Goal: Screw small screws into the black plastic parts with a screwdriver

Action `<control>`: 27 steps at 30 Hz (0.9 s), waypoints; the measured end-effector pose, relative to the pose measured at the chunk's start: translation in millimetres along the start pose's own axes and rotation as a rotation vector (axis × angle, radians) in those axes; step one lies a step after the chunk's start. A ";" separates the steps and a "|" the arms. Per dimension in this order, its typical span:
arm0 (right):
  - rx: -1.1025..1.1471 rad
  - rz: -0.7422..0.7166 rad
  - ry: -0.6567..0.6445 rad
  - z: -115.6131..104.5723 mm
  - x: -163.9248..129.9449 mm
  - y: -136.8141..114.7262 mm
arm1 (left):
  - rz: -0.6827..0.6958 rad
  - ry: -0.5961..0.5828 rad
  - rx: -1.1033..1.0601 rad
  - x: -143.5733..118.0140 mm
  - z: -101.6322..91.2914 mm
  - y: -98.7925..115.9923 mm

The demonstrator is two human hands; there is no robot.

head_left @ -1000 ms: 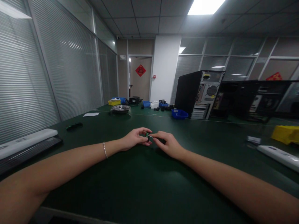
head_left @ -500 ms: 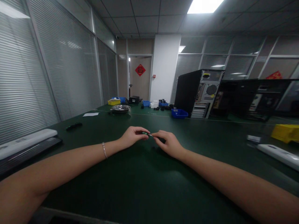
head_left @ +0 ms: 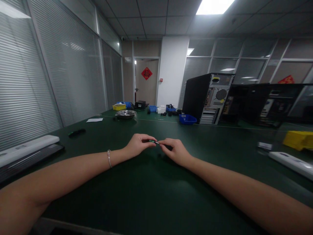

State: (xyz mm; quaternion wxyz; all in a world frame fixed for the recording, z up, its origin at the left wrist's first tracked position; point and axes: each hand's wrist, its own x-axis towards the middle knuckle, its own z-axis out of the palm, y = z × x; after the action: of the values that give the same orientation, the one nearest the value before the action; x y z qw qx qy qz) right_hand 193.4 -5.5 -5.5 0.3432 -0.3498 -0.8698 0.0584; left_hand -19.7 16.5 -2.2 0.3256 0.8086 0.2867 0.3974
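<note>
Green matting is covering the long table in an office room with blinds on the walls. Both forearms are reaching out over the table, hands meeting out past the middle of it. Left hand is pinching a small green part at its fingertips, fingers closed together on it, thumb underneath. Right hand is sitting just beside the green part on the other side, fingers clamped on a thin dark tool whose pale tip is touching or nearly touching the green part; too small to tell which. Both hands are hovering just above the table or resting lightly on it, cannot tell. A thin bracelet is sitting on the left wrist.

Well behind the green part, a metal bowl is sitting on the table, with a yellow bin behind it. A blue bin is lying further back and to the right of the green part, just beside an open black computer case. Left of the green part, well apart, a small black item is lying flat, and a white bar is lying near the table's left edge. Far right of the green part, another yellow bin and a white strip are lying on the table.
</note>
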 end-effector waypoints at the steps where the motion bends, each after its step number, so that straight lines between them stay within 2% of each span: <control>1: 0.005 0.005 0.003 0.0 0.3 -1.0 | 0.001 0.012 0.005 0.0 0.3 0.2; 12: 0.033 0.007 0.043 2.2 1.4 -2.5 | -0.034 0.017 -0.110 2.8 1.5 -4.2; 16: 0.014 0.007 0.050 2.8 0.8 -2.1 | -0.055 0.010 -0.098 2.0 2.1 -1.1; 22: -0.011 0.007 0.050 2.7 -0.5 -3.0 | 0.011 0.041 -0.004 -0.1 2.5 4.4; 27: 0.003 0.000 0.052 1.9 -0.6 -4.1 | -0.015 0.011 -0.086 0.7 2.3 0.7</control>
State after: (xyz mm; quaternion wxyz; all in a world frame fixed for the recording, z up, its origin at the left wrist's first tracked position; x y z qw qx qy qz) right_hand 190.1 -8.7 -5.9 0.3660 -0.3505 -0.8606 0.0506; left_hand -17.2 15.9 -2.4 0.3614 0.7895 0.2772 0.4115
